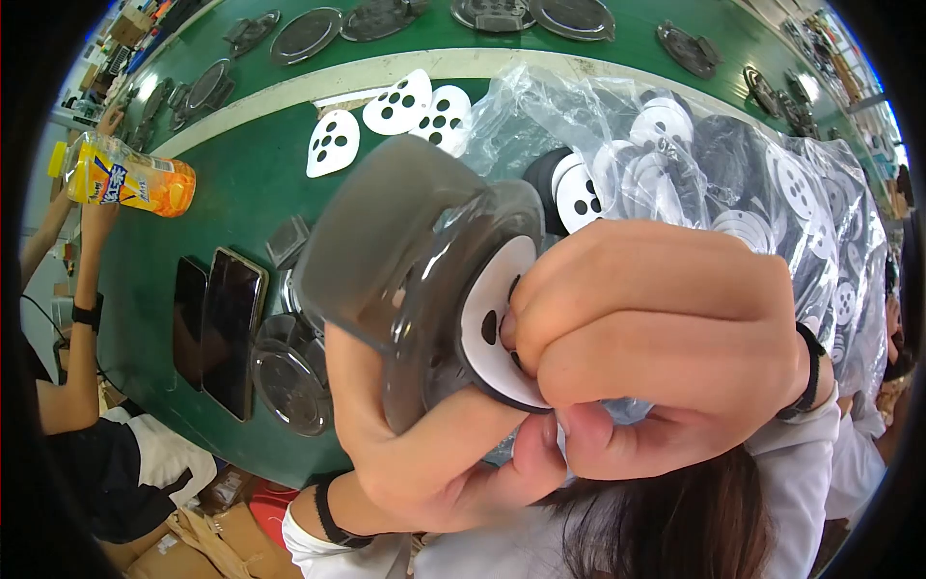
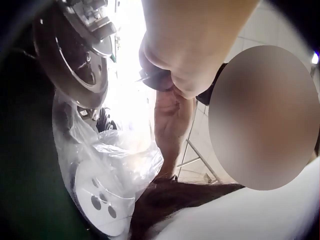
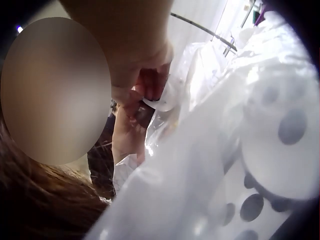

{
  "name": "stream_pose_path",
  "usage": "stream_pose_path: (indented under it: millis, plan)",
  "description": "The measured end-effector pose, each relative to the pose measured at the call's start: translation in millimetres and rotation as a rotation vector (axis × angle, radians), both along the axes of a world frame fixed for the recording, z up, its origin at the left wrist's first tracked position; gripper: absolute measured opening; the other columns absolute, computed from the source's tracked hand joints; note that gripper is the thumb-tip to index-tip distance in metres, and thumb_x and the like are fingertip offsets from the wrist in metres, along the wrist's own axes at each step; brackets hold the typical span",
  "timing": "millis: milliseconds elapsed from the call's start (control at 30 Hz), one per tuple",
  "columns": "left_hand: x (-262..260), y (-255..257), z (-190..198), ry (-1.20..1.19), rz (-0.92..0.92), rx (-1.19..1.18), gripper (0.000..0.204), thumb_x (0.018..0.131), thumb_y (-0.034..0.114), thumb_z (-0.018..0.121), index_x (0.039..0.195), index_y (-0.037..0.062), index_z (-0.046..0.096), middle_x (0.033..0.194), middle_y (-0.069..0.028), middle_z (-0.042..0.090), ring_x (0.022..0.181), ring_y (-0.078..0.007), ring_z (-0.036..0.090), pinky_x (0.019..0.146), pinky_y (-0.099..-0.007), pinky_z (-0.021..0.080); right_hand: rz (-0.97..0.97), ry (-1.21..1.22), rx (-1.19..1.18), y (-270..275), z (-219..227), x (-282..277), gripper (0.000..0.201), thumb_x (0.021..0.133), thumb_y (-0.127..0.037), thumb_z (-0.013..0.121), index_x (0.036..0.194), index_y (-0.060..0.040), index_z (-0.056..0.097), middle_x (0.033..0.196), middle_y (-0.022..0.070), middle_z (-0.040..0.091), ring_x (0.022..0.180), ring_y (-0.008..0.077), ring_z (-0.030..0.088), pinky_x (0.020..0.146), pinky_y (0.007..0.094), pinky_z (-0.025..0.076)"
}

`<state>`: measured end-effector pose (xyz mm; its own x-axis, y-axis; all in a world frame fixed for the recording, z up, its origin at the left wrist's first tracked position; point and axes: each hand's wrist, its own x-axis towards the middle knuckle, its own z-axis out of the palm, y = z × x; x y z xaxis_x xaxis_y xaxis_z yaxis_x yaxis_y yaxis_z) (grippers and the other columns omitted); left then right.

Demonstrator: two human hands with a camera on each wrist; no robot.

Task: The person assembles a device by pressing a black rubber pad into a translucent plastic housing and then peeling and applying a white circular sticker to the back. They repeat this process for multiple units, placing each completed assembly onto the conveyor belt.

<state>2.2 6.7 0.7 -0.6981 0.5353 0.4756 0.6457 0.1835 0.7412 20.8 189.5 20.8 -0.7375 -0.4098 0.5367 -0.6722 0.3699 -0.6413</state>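
head: left hand grips the dark smoked plastic part from below, right hand curled just beside it, fingertips pressing the white holed disc onto its face. left wrist: part sits above the bag of discs; right wrist: fingers pinch the disc's edge. risk: off-centre thumb pressure could seat the disc skewed or creased.

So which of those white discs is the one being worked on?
On the green table lies a clear bag full of white discs, with three loose ones behind. The one in question is raised in front, pressed by the right hand against the smoky plastic part that the left hand holds.
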Motion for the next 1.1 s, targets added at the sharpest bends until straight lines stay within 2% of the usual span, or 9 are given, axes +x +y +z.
stream_pose_path:
  millis: [133, 300, 433, 500, 633, 733, 933, 1000, 1100]
  plan:
    - [-1.0, 0.5, -0.1, 0.146, 0.009, -0.038, 0.014, 0.065, 0.017, 0.065, 0.074, 0.0063, 0.067, 0.108, -0.0272, 0.05, 0.099, -0.0383, 0.049, 0.085, -0.043, 0.041, -0.078, 0.12, 0.005, -3.8, -3.6, 0.5, 0.005, 0.067, -0.004, 0.06, 0.067, 0.0006, 0.058, 0.069, 0.0116, 0.058, 0.058, 0.0246, 0.058, 0.052, 0.0291, 0.049]
    - [4.8, -5.5, 5.5, -0.108, 0.016, -0.093, 0.013, 0.065, 0.016, 0.065, 0.073, 0.0072, 0.068, 0.11, -0.028, 0.049, 0.102, -0.0393, 0.048, 0.087, -0.0442, 0.04, -0.025, -0.01, -0.189, -5.3, -6.2, 0.6, 0.005, 0.065, -0.002, 0.061, 0.068, 0.0003, 0.06, 0.069, 0.0113, 0.058, 0.059, 0.0245, 0.058, 0.054, 0.0294, 0.05]
    - [1.9, -7.3, 4.0, -0.078, 0.023, -0.124, 0.012, 0.064, 0.016, 0.065, 0.073, 0.0076, 0.068, 0.11, -0.0281, 0.049, 0.102, -0.0396, 0.047, 0.087, -0.0447, 0.04, -0.012, -0.153, -0.207, -0.5, 1.9, 3.3, 0.007, 0.062, -0.001, 0.063, 0.069, 0.0, 0.061, 0.07, 0.0108, 0.059, 0.061, 0.0241, 0.059, 0.055, 0.0296, 0.05]
    - [-8.7, -11.4, -9.5, 0.079, -0.134, 0.041, 0.024, 0.061, 0.007, 0.051, 0.081, -0.0005, 0.062, 0.093, -0.0199, 0.061, 0.093, -0.0293, 0.057, 0.089, -0.0366, 0.038, -0.017, -0.197, -0.185, -0.5, 3.2, 3.6, 0.009, 0.061, 0.001, 0.065, 0.069, -0.0002, 0.061, 0.071, 0.0103, 0.06, 0.062, 0.0236, 0.059, 0.055, 0.0299, 0.05]
    - [5.7, -6.1, 2.1, 0.028, -0.002, -0.063, 0.024, 0.059, 0.006, 0.05, 0.079, -0.0013, 0.062, 0.089, -0.0181, 0.062, 0.09, -0.027, 0.057, 0.089, -0.0353, 0.038, -0.026, -0.221, -0.207, -0.7, 2.5, 3.0, 0.01, 0.061, 0.002, 0.065, 0.07, 0.0, 0.062, 0.07, 0.0103, 0.06, 0.061, 0.0239, 0.059, 0.056, 0.03, 0.05]
    - [6.9, -8.7, -2.3, 0.044, 0.015, -0.014, 0.025, 0.06, 0.007, 0.051, 0.08, -0.003, 0.062, 0.094, -0.0196, 0.06, 0.093, -0.0275, 0.056, 0.089, -0.0351, 0.037, -0.002, -0.208, -0.25, -0.2, 1.8, 2.4, 0.012, 0.06, 0.003, 0.067, 0.071, 0.0002, 0.062, 0.07, 0.0103, 0.06, 0.061, 0.0242, 0.059, 0.056, 0.0298, 0.049]
    - [5.6, -10.8, 3.8, -0.158, -0.077, 0.056, 0.025, 0.068, 0.012, 0.052, 0.085, -0.0051, 0.059, 0.107, -0.0247, 0.052, 0.097, -0.0289, 0.051, 0.09, -0.0345, 0.035, -0.006, -0.044, -0.192, -3.7, -5.7, 1.9, 0.009, 0.062, 0.003, 0.067, 0.069, -0.0006, 0.062, 0.068, 0.0083, 0.059, 0.061, 0.022, 0.057, 0.052, 0.0278, 0.046]
    - [5.8, -8.5, 7.4, -0.319, -0.063, 0.107, 0.017, 0.059, 0.005, 0.062, 0.075, 0.0014, 0.066, 0.116, -0.0291, 0.041, 0.105, -0.0424, 0.048, 0.09, -0.0445, 0.037, -0.046, 0.064, -0.158, -6.3, -6.7, 2.3, 0.007, 0.064, 0.002, 0.066, 0.067, -0.0015, 0.062, 0.068, 0.0073, 0.059, 0.059, 0.0208, 0.055, 0.051, 0.0268, 0.045]
    - [4.6, -11.6, 13.2, -0.339, -0.112, 0.027, 0.016, 0.059, 0.004, 0.062, 0.075, 0.0002, 0.065, 0.119, -0.0301, 0.038, 0.105, -0.0429, 0.048, 0.089, -0.0438, 0.038, -0.052, 0.074, -0.156, -6.3, -5.4, 2.8, 0.005, 0.065, 0.001, 0.065, 0.067, -0.0021, 0.062, 0.068, 0.0068, 0.059, 0.058, 0.0203, 0.054, 0.05, 0.0263, 0.045]
